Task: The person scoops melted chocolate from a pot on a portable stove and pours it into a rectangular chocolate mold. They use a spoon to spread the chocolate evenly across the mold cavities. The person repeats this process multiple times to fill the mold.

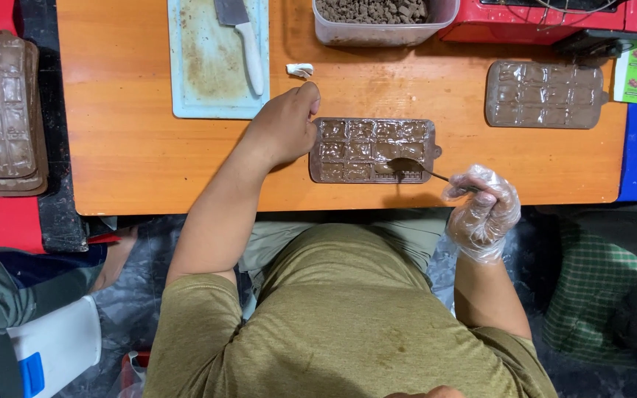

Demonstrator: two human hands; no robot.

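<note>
Left hand (283,129) curled, pinching the brown rectangular silicone chocolate mould (374,149) at its left edge, gloved right hand (482,210) gripping a chocolate-laden metal spoon (409,166) over it: likely overflow across cavities if tipped.

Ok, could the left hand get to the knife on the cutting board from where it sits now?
Probably yes. The left hand rests on the near mould's left end, and the knife lies on the cutting board just beyond it, its white handle pointing toward the hand, with only bare table between.
</note>
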